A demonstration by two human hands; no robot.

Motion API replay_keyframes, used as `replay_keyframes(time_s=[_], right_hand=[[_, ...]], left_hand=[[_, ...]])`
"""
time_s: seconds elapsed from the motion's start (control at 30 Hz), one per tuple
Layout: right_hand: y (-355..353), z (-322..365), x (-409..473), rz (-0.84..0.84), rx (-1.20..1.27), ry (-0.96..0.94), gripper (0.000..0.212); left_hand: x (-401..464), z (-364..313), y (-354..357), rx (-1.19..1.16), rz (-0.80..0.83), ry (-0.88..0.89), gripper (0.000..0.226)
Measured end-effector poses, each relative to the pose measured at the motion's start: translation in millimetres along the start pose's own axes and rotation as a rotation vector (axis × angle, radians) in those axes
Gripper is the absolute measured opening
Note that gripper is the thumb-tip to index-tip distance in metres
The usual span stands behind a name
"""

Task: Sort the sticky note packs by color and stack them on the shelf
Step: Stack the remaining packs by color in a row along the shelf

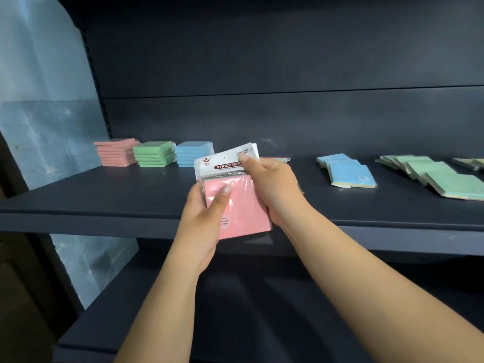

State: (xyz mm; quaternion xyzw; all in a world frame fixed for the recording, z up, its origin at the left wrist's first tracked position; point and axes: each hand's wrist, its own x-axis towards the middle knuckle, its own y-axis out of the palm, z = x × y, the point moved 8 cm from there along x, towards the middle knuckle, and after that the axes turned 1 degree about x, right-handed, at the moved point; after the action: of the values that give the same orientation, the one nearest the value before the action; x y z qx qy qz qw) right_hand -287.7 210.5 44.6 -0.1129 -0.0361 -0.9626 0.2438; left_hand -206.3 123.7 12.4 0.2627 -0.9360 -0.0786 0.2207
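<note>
Shelf [104, 195] dark, carries sorted stacks at far left: pink stack [116, 152], green stack [154, 154], blue stack [191, 154], side by side so each colour has own pile. Unsorted blue packs [348, 171] and green packs [432, 176] fanned loosely at right, awaiting sorting. Pink pack [235, 203] held above shelf front edge, well apart from pink stack. Left hand [201, 221] grips lower edge, thumb on face; right hand [272, 184] pinches white header, likely steadying several packs together.
</note>
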Motion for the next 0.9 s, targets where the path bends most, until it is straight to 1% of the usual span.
replay_keyframes(time_s=[0.1, 0.17, 0.2, 0.23, 0.27, 0.33, 0.4, 0.47, 0.53, 0.6, 0.63, 0.7, 0.77, 0.8, 0.83, 0.87, 0.9], right_hand=[[-7, 1, 23, 0.072, -0.077, 0.05, 0.044], [-29, 2, 42, 0.004, -0.128, 0.101, 0.043], [-45, 2, 50, -0.064, -0.217, 0.127, 0.046], [-60, 2, 57, -0.12, -0.404, 0.155, 0.051], [-73, -3, 64, -0.142, -0.637, 0.199, 0.057], [-87, -21, 72, -0.093, -1.007, 0.347, 0.073], [-88, -43, 74, -0.009, -1.19, 0.479, 0.087], [-85, -49, 76, 0.022, -1.221, 0.496, 0.091], [-80, -44, 75, 0.027, -1.14, 0.453, 0.083], [-84, -36, 72, -0.026, -0.972, 0.376, 0.069], [-87, -31, 71, -0.074, -0.828, 0.323, 0.061], [-88, -23, 64, -0.117, -0.396, 0.212, 0.045], [-81, -11, 52, -0.066, -0.051, 0.12, 0.025], [-75, -5, 45, -0.02, 0.048, 0.082, 0.017], [-69, 1, 37, 0.028, 0.105, 0.046, 0.016], [-62, 7, 30, 0.069, 0.142, 0.007, 0.019], [-56, 10, 25, 0.104, 0.183, -0.022, 0.029]], left_hand=[[16, -2, -2, 0.032, 0.0, 0.01, 0.013], [24, -4, -3, 0.038, -0.008, 0.012, 0.012], [27, -4, -4, 0.03, -0.02, 0.013, 0.01], [30, -4, -6, 0.016, -0.031, 0.012, 0.009], [32, -3, -7, -0.001, -0.04, 0.008, 0.01], [34, -2, -7, -0.028, -0.043, 0.004, 0.013], [33, -2, -7, -0.049, -0.037, 0.012, 0.017], [34, -1, -9, -0.078, -0.048, 0.006, 0.017], [34, 0, -12, -0.098, -0.068, -0.006, 0.014], [34, 1, -12, -0.101, -0.082, -0.011, 0.014], [34, 0, -12, -0.102, -0.083, -0.009, 0.013], [35, 1, -12, -0.105, -0.092, -0.013, 0.013], [35, 1, -13, -0.106, -0.113, -0.02, 0.012], [35, 1, -13, -0.099, -0.121, -0.023, 0.012], [35, 1, -13, -0.088, -0.13, -0.023, 0.012], [36, 0, -13, -0.078, -0.138, -0.022, 0.011], [36, 0, -12, -0.07, -0.143, -0.024, 0.011]])
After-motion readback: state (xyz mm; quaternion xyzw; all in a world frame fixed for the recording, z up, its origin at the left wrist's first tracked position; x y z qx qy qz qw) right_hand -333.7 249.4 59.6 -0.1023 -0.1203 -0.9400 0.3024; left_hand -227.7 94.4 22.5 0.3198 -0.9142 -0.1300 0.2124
